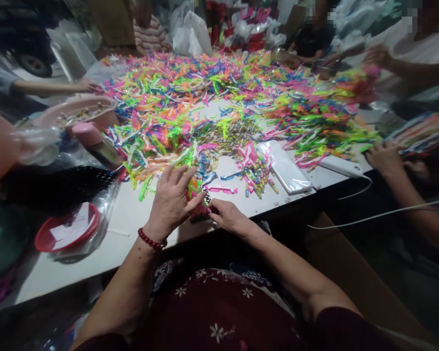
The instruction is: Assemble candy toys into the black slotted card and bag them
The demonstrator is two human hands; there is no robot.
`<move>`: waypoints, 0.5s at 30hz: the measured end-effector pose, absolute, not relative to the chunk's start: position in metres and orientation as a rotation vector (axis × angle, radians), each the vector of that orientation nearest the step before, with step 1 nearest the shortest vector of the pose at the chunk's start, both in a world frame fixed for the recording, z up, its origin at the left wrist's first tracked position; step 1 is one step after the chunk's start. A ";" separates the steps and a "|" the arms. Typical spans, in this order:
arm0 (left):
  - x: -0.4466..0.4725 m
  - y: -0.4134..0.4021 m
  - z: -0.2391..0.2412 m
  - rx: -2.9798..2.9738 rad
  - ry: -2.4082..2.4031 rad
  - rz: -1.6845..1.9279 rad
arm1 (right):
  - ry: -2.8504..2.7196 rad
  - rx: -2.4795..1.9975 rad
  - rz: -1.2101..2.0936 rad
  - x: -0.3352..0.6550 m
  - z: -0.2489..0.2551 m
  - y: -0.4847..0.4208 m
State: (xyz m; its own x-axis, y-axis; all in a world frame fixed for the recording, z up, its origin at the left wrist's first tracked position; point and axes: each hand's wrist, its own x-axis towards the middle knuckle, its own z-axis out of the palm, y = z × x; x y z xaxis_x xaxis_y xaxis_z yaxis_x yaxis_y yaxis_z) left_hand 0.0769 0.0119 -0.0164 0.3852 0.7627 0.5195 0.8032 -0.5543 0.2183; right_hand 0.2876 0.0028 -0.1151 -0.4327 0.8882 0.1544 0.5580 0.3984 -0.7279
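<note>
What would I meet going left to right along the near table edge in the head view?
Red bowl, left hand, right hand, clear plastic packet, white flat piece, co-worker's hand.

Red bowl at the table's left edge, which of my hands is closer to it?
Left. Your left hand lies to the right of the red bowl, with a stretch of table between them; your right hand is farther right still, beyond the left hand.
</note>
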 end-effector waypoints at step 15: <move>0.075 0.011 -0.014 -2.550 -1.440 -0.859 | -2.171 -2.121 0.047 0.386 -0.110 0.048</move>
